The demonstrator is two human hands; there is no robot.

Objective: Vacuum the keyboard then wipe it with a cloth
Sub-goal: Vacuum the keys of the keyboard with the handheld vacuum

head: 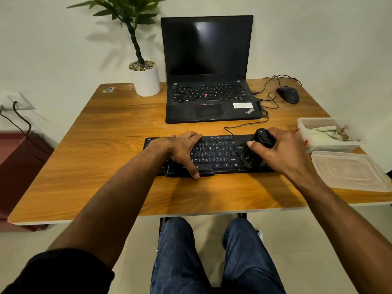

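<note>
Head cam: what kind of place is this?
Likely a home or small office desk: an open laptop with a wired mouse, a separate keyboard being vacuumed, and a potted plant against the wall.

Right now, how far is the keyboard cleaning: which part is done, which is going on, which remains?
Nothing looks finished. In hand: the right hand holds the small black vacuum nozzle-down on the right end of the keyboard, while the left hand lies flat on its left part. Left: the wiping; the cloth lies in the open plastic container, its lid beside it.
</note>
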